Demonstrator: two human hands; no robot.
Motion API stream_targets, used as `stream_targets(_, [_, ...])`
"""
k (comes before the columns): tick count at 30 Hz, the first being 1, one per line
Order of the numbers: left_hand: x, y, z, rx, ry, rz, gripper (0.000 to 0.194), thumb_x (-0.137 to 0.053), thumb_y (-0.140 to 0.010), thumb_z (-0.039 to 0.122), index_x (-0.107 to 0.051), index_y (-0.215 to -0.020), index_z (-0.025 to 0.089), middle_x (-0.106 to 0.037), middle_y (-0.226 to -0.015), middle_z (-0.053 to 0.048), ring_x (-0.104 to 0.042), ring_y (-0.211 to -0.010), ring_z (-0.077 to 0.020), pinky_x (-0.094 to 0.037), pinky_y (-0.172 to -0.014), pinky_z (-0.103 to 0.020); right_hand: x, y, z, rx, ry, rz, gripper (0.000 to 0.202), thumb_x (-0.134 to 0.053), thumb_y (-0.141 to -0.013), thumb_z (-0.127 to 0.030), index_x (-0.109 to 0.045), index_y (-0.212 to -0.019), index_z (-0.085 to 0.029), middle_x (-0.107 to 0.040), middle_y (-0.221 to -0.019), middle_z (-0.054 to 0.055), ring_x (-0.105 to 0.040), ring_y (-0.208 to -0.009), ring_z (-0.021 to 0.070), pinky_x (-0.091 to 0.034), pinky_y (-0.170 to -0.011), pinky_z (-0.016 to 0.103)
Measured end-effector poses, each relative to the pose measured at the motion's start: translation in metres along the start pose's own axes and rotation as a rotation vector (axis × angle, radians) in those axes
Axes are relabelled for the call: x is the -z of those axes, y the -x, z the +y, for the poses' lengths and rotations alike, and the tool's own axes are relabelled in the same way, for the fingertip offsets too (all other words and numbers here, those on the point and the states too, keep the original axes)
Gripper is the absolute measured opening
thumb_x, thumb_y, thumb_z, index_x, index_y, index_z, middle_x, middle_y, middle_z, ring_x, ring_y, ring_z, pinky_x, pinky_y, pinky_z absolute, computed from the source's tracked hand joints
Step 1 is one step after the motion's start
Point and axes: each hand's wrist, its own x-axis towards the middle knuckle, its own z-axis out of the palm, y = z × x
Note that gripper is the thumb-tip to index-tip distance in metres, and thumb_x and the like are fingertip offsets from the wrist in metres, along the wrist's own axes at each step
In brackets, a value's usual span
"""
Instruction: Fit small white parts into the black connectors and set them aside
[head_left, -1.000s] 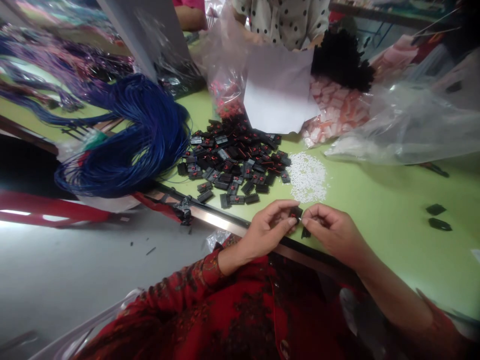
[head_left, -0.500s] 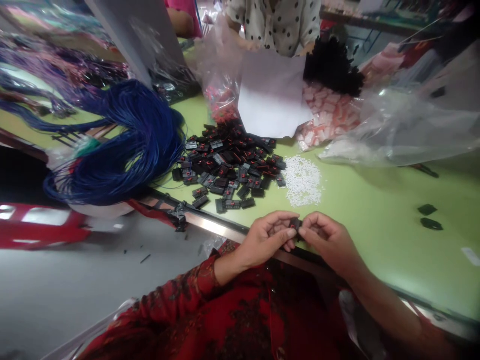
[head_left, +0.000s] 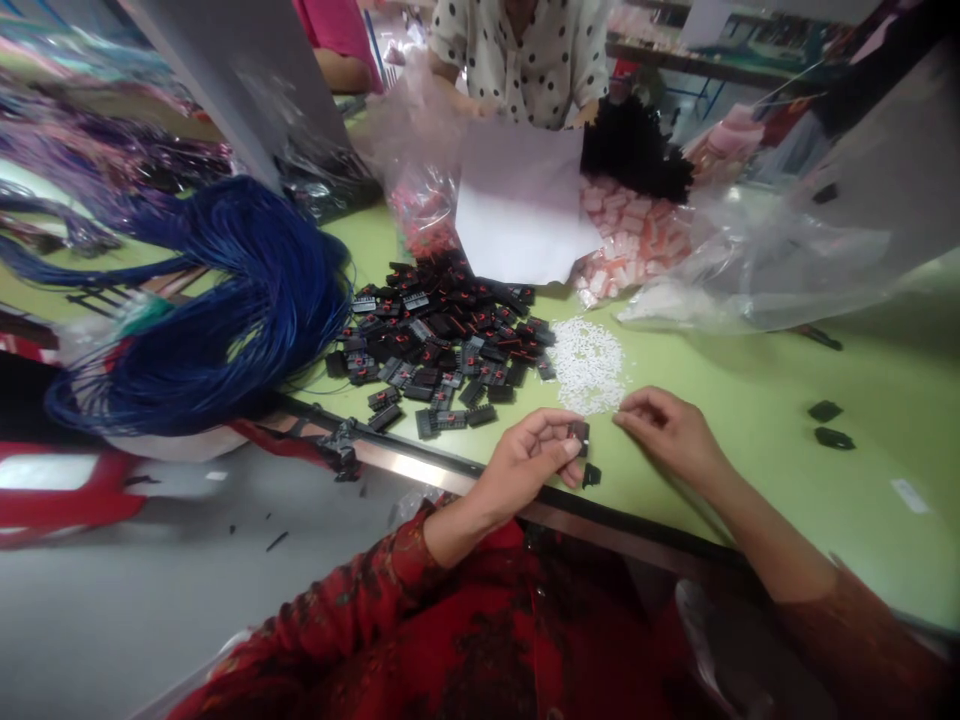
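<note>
My left hand point(head_left: 529, 460) holds a black plastic connector point(head_left: 578, 436) between thumb and fingertips, just above the near table edge. Below it, a small black plastic piece point(head_left: 592, 475) lies by the edge. My right hand point(head_left: 671, 430) is at the near right border of a patch of tiny white plastic pieces point(head_left: 589, 362), thumb and forefinger pinched together. Whether anything is between those fingertips is too small to tell. Left of the white pieces spreads a heap of black connectors point(head_left: 442, 345), several with red-orange parts.
A thick bundle of blue wires point(head_left: 247, 300) lies at left. White paper point(head_left: 517, 200), pale pink parts point(head_left: 634, 230) and clear plastic bags point(head_left: 772, 265) are across the green table point(head_left: 735, 400). Two black pieces point(head_left: 834, 438) lie at right. Opposite sits a person in a dotted shirt point(head_left: 525, 60).
My right hand has left the connector and moved right and forward to the white pieces. My left hand keeps the connector. A small black piece now shows below it. The view has shifted slightly.
</note>
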Motion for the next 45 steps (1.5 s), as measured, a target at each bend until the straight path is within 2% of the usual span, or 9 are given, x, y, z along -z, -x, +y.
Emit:
stream_targets(7, [0.001, 0.0, -0.005, 0.019, 0.062, -0.025, 0.044, -0.084, -0.081, 0.039, -0.067, -0.113, 0.013, -0.065, -0.079, 0.0, -0.067, -0.064, -0.0113, -0.055, -0.062, -0.024, -0.007, -0.007, 0.002, 0.103, 0.26, -0.007, 0.016, -0.063, -0.088, -0.033, -0.068, -0.078, -0.021, -0.063, -0.075, 0.003, -0.056, -0.066, 0.0186, -0.043, -0.065, 0.034])
stream_targets(9, [0.002, 0.0, -0.006, 0.02, 0.079, -0.033, 0.044, -0.084, -0.082, 0.039, -0.067, -0.113, 0.013, -0.065, -0.078, 0.0, -0.067, -0.063, -0.0113, -0.055, -0.061, -0.024, -0.01, 0.0, -0.006, 0.088, 0.169, 0.001, 0.016, -0.063, -0.089, -0.035, -0.067, -0.081, -0.021, -0.064, -0.076, 0.003, -0.056, -0.067, 0.0184, -0.045, -0.066, 0.034])
stream_targets(13, [0.002, 0.0, -0.005, 0.021, 0.096, -0.057, 0.045, -0.083, -0.083, 0.039, -0.065, -0.115, 0.013, -0.067, -0.075, -0.001, -0.067, -0.062, -0.0114, -0.055, -0.062, -0.024, -0.017, 0.018, -0.029, 0.015, -0.231, -0.063, 0.021, -0.066, -0.091, -0.042, -0.065, -0.087, -0.022, -0.065, -0.076, 0.001, -0.06, -0.072, 0.018, -0.051, -0.071, 0.033])
stream_targets(16, [0.002, 0.001, -0.005, 0.024, 0.103, -0.062, 0.045, -0.082, -0.083, 0.039, -0.065, -0.115, 0.013, -0.067, -0.075, 0.0, -0.067, -0.062, -0.0113, -0.055, -0.062, -0.024, -0.024, 0.029, -0.041, 0.002, -0.413, -0.08, 0.021, -0.068, -0.092, -0.042, -0.066, -0.085, -0.022, -0.07, -0.098, 0.005, -0.066, -0.092, 0.0209, -0.054, -0.088, 0.037])
stream_targets(19, [0.002, 0.002, -0.006, 0.019, 0.114, -0.063, 0.045, -0.083, -0.083, 0.039, -0.065, -0.115, 0.013, -0.067, -0.076, 0.0, -0.067, -0.062, -0.0113, -0.055, -0.062, -0.024, -0.031, 0.036, -0.046, -0.003, -0.519, -0.1, 0.02, -0.066, -0.095, -0.04, -0.067, -0.085, -0.023, -0.065, -0.129, 0.007, -0.063, -0.12, 0.0257, -0.045, -0.11, 0.045])
stream_targets(23, [0.002, 0.003, -0.007, 0.001, 0.111, -0.078, 0.044, -0.082, -0.084, 0.038, -0.065, -0.117, 0.013, -0.068, -0.077, 0.0, -0.066, -0.062, -0.0107, -0.054, -0.062, -0.024, -0.038, 0.039, -0.044, -0.016, -0.582, -0.151, 0.02, -0.063, -0.098, -0.04, -0.067, -0.087, -0.025, -0.062, -0.137, 0.008, -0.054, -0.135, 0.0301, -0.035, -0.119, 0.053])
stream_targets(33, [0.003, 0.002, -0.009, -0.018, 0.115, -0.068, 0.043, -0.08, -0.086, 0.036, -0.063, -0.117, 0.012, -0.069, -0.077, -0.001, -0.067, -0.062, -0.0106, -0.055, -0.063, -0.023, -0.044, 0.04, -0.041, 0.034, -0.561, -0.141, 0.017, -0.061, -0.1, -0.038, -0.067, -0.091, -0.025, -0.059, -0.14, 0.008, -0.052, -0.137, 0.0281, -0.04, -0.116, 0.048])
stream_targets(39, [0.002, 0.003, -0.012, -0.027, 0.127, -0.069, 0.043, -0.083, -0.084, 0.036, -0.063, -0.114, 0.013, -0.069, -0.08, -0.001, -0.068, -0.063, -0.0108, -0.055, -0.061, -0.023, -0.05, 0.041, -0.04, 0.128, -0.47, -0.032, 0.015, -0.058, -0.101, -0.036, -0.065, -0.092, -0.025, -0.06, -0.137, 0.008, -0.056, -0.13, 0.0262, -0.042, -0.113, 0.046])
stream_targets(45, [0.001, 0.003, -0.012, -0.028, 0.127, -0.053, 0.042, -0.082, -0.084, 0.036, -0.064, -0.115, 0.013, -0.068, -0.078, -0.001, -0.068, -0.062, -0.0112, -0.056, -0.061, -0.023, -0.052, 0.043, -0.038, 0.184, -0.41, -0.019, 0.014, -0.056, -0.102, -0.034, -0.064, -0.094, -0.025, -0.061, -0.134, 0.009, -0.057, -0.129, 0.0254, -0.044, -0.112, 0.045])
